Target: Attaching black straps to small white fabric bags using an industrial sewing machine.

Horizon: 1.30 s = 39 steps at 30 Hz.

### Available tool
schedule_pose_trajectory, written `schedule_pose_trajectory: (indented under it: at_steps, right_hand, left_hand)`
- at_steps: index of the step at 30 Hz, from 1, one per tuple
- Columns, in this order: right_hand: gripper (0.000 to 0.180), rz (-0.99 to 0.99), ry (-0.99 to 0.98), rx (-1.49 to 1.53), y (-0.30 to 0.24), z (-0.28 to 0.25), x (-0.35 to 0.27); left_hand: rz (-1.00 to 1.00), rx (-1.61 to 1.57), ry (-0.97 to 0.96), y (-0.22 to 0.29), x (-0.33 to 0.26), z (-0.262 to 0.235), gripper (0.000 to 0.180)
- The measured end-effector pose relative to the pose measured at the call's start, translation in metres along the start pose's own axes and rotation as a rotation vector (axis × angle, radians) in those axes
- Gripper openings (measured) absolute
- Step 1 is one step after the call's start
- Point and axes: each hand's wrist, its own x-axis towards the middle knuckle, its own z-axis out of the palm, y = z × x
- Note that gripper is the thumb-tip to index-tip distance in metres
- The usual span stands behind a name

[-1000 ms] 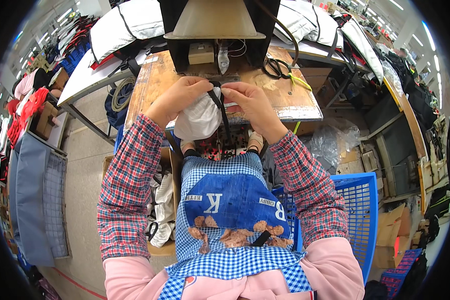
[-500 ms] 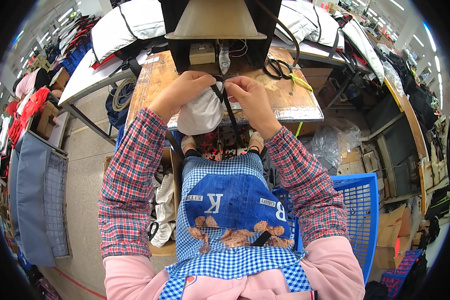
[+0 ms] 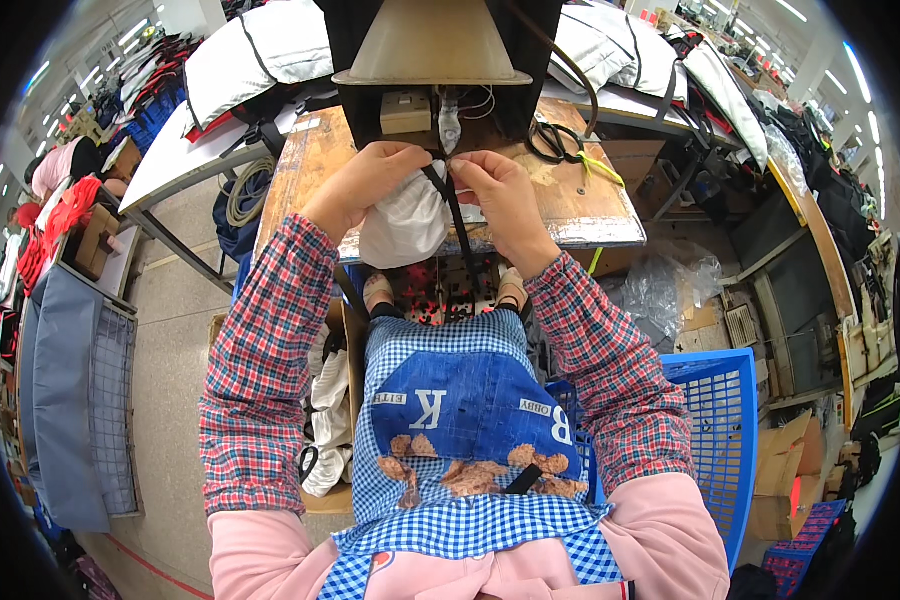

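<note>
The person's two hands meet above the near half of the wooden table (image 3: 600, 212), a little left of its middle. The left hand (image 3: 370, 182) has its fingers drawn narrow, thumb and fingertips pinching the top of a white cloth (image 3: 402, 225). The right hand (image 3: 502, 195) is pinched too, thumb and forefinger closed at the black strap (image 3: 460, 222); exactly how the strap sits between them is hidden.

The cloth hangs bunched under the left hand and, in view, crosses the table's near edge; whether it touches that edge cannot be told. The strap slants down past the same edge.

At the table's back, a dark housing with a pale cone-shaped shade (image 3: 430, 45) limits reach just beyond the fingertips. Black cord loops (image 3: 550, 145) lie toward the table's right rear, leaving worn wood between them and the right hand.

Left of the table, a strip of grey floor (image 3: 175, 310) gives open room outside the left sleeve. On the near side of the table, to the left, stands a cardboard box (image 3: 355, 352) of white pieces; to the right, a blue basket (image 3: 746, 400) crowds the right sleeve.
</note>
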Motion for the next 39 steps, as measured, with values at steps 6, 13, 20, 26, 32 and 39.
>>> schedule_pose_trajectory:
  at_steps: [6,13,20,26,32,39]
  right_hand:
    - [0.018,-0.004,0.018,0.008,0.0,0.0,0.001]
    - [0.019,0.005,0.009,0.024,-0.001,-0.002,-0.002]
    - [0.021,0.077,-0.098,-0.071,-0.015,-0.02,-0.042]
    - [0.02,-0.275,-0.039,-0.385,-0.028,-0.012,-0.078]
    - [0.015,-0.598,-0.135,-0.688,-0.035,-0.007,-0.087]
    - [0.018,-0.335,-0.121,-0.506,-0.029,-0.009,-0.102]
  left_hand:
    - [0.015,-0.002,0.009,0.002,0.0,0.002,0.037]
    - [-0.003,0.024,0.026,0.004,-0.006,0.002,0.036]
    - [-0.005,0.117,-0.015,-0.005,-0.043,0.002,0.032]
    - [-0.011,0.043,-0.157,-0.019,-0.072,0.012,0.028]
    - [0.029,0.065,-0.279,-0.023,-0.084,0.023,0.026]
    - [0.003,-0.061,-0.287,-0.012,-0.098,0.033,0.027]
